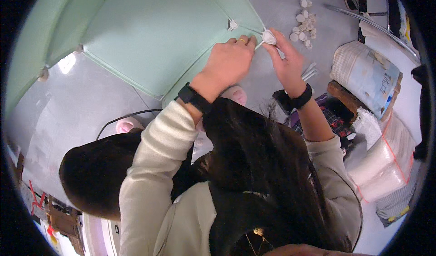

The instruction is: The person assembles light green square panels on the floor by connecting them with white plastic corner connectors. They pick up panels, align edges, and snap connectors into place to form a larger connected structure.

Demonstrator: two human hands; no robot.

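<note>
My right hand [289, 64] pinches white connector [269, 37] at right corner of green fabric [150, 33]. My left hand [230, 59] curls at fabric edge, probably to steady corner; whether it grips, I cannot tell. White round pieces [300, 18] lie far right, perhaps for easy reach.

Right grip [289, 64] pinching white knob [269, 37], left grip [230, 61] apparently touching green sheet [150, 33], white discs [303, 28] nearby

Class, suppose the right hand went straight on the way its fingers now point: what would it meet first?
The white connector, which sits at the fingertips of the right hand. Beyond it in the picture lies the green cloth, though depth there is hard to judge.
</note>
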